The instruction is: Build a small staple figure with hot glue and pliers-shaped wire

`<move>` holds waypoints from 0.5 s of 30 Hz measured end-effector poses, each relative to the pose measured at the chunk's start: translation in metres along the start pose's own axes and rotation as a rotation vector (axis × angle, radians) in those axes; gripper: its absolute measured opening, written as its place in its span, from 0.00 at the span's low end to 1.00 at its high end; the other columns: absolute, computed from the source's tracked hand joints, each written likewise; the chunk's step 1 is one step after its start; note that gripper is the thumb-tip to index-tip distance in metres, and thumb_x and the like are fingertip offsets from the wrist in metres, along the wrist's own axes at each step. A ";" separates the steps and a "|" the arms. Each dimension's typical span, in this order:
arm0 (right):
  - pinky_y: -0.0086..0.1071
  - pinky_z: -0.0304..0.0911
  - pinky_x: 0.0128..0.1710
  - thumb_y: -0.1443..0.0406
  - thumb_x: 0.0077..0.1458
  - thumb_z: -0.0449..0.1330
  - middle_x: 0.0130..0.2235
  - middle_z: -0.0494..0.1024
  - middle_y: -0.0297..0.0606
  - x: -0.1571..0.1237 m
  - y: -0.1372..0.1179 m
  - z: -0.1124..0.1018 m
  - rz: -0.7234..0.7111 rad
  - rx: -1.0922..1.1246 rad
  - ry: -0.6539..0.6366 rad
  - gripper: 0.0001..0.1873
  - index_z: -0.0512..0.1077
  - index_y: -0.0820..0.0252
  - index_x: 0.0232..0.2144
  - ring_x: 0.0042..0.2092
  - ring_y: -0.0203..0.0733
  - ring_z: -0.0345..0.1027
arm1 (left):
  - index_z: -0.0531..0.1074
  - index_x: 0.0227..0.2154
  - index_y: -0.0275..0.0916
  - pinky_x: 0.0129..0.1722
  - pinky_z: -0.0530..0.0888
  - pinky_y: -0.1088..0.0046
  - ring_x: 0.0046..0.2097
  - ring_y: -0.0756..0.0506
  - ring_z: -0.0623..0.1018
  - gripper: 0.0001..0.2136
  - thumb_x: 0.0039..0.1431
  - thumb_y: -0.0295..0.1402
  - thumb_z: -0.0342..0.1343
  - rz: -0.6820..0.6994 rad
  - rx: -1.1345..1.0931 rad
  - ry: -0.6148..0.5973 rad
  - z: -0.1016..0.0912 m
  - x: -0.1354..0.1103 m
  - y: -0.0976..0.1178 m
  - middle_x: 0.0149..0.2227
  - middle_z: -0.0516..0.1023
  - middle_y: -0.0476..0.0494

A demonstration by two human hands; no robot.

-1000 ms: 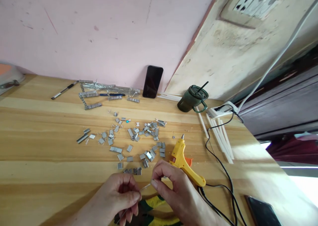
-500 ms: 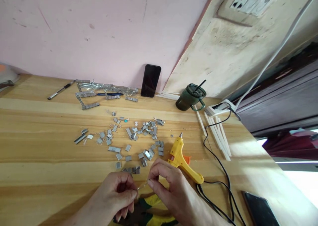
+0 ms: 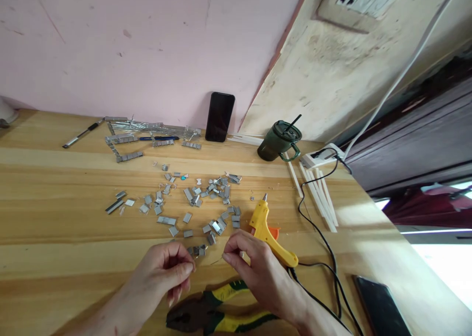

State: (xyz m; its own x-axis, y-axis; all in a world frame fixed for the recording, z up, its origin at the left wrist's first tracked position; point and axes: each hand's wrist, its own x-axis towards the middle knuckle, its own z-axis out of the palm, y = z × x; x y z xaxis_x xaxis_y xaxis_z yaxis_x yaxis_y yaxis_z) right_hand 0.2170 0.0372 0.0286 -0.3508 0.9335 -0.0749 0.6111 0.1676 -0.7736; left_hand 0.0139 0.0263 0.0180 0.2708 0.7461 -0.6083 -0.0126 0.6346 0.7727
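Observation:
My left hand and my right hand hover close together over the near part of the wooden table. Both are closed in a pinch. A thin piece of wire runs between their fingertips. Just beyond the fingers lie several small grey staple blocks, scattered across the table's middle. Pliers with yellow and green handles rest on the table under my wrists. A yellow glue gun lies right beside my right hand, nozzle pointing away.
A black cord runs from the glue gun to a white power strip. White glue sticks, a green lidded cup, a leaning phone, staple strips, a pen and a second phone are around.
My hands have lifted a little away from me and the view has dipped, so the pliers beneath my wrists now show in full. The pinch on the wire is unchanged.

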 end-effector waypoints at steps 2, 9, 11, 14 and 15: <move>0.27 0.60 0.32 0.76 0.51 0.55 0.27 0.72 0.32 0.001 0.006 0.003 -0.003 -0.151 -0.040 0.08 0.69 0.60 0.25 0.31 0.36 0.66 | 0.68 0.21 0.36 0.18 0.59 0.79 0.18 0.54 0.65 0.11 0.48 0.37 0.61 -0.029 -0.015 0.014 0.000 -0.001 0.003 0.15 0.70 0.53; 0.30 0.59 0.31 0.76 0.50 0.55 0.28 0.75 0.37 0.008 0.022 0.014 0.011 -0.319 -0.098 0.09 0.73 0.62 0.25 0.31 0.40 0.68 | 0.70 0.22 0.35 0.20 0.60 0.79 0.19 0.54 0.65 0.09 0.48 0.36 0.61 -0.044 -0.037 0.022 -0.001 0.001 0.001 0.16 0.71 0.52; 0.30 0.60 0.32 0.75 0.52 0.55 0.28 0.74 0.37 0.008 0.021 0.012 0.002 -0.336 -0.111 0.11 0.73 0.61 0.25 0.31 0.40 0.68 | 0.70 0.22 0.36 0.20 0.60 0.78 0.18 0.54 0.65 0.10 0.46 0.37 0.61 -0.063 -0.032 0.020 0.000 0.001 0.001 0.15 0.71 0.52; 0.30 0.62 0.34 0.73 0.57 0.52 0.30 0.74 0.38 0.001 0.016 0.004 -0.008 -0.344 -0.077 0.11 0.73 0.61 0.28 0.34 0.41 0.68 | 0.70 0.21 0.35 0.19 0.59 0.79 0.19 0.54 0.65 0.10 0.46 0.37 0.62 -0.055 -0.043 0.028 0.001 0.000 0.003 0.16 0.71 0.52; 0.31 0.62 0.35 0.72 0.58 0.52 0.31 0.74 0.38 -0.003 0.014 0.001 -0.012 -0.348 -0.055 0.11 0.73 0.61 0.30 0.35 0.41 0.69 | 0.70 0.21 0.35 0.19 0.60 0.79 0.19 0.54 0.65 0.10 0.46 0.37 0.62 -0.049 -0.054 0.031 0.001 0.000 0.004 0.16 0.71 0.52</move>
State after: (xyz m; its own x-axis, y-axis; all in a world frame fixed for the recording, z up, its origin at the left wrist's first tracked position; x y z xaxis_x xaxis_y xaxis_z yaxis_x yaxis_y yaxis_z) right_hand 0.2258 0.0360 0.0174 -0.3910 0.9140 -0.1080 0.8086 0.2851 -0.5146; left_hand 0.0145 0.0287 0.0216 0.2425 0.7193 -0.6511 -0.0521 0.6798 0.7316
